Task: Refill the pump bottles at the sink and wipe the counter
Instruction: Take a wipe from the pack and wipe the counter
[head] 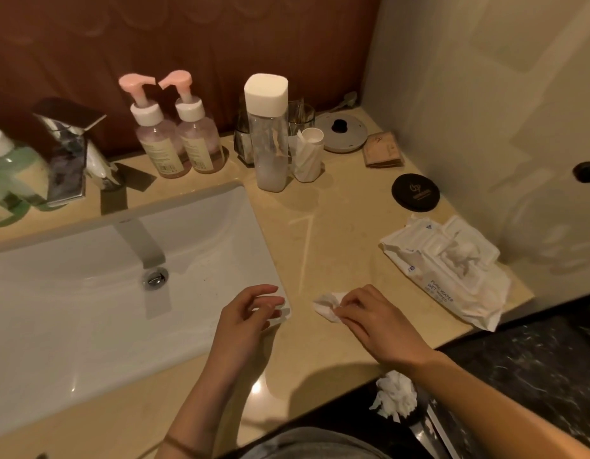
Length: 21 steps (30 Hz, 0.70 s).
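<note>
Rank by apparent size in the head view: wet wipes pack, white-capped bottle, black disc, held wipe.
1. wet wipes pack
2. white-capped bottle
3. black disc
4. wipe, partly hidden by the right hand, so unsure

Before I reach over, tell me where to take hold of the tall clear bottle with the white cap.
Probably wrap the tall clear bottle round its body, just below the square cap, from its front-left: it stands upright, a small white cup crowds its right and glass holders stand behind.
</note>
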Motion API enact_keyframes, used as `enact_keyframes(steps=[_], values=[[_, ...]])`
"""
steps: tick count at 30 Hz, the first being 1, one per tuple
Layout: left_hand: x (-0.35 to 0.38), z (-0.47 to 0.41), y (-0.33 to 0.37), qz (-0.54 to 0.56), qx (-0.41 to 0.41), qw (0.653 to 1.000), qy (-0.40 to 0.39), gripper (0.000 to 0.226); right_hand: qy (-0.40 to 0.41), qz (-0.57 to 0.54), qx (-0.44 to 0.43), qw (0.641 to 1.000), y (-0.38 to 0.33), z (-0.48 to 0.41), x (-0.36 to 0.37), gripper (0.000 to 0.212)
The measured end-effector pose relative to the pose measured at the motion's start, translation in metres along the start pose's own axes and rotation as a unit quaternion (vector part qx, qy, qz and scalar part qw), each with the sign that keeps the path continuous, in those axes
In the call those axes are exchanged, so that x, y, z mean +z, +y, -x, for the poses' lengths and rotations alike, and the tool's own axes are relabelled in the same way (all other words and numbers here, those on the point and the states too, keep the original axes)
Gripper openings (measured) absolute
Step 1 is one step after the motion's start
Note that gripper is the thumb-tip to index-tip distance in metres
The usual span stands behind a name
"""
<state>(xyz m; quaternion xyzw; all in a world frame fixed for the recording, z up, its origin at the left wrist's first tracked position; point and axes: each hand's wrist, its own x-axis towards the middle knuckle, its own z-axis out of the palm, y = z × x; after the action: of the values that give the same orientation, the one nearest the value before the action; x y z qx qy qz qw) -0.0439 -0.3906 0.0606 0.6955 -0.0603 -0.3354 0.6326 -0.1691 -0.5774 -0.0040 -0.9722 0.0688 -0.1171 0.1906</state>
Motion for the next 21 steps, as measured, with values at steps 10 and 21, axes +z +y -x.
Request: enact_keyframes(steps=[10,21], values=[[-0.017,0.006,-0.008,-0.030,-0.002,0.999,0.025,0.022,0.070,0.045,0.158,0.984,0.027,-0.076,0.003,0.012],[0.018,-0.011,0.012,-0.082,0.052,0.995,-0.011,0.021,0.037,0.004,0.015,0.999,-0.032,-0.034,0.031,0.041]])
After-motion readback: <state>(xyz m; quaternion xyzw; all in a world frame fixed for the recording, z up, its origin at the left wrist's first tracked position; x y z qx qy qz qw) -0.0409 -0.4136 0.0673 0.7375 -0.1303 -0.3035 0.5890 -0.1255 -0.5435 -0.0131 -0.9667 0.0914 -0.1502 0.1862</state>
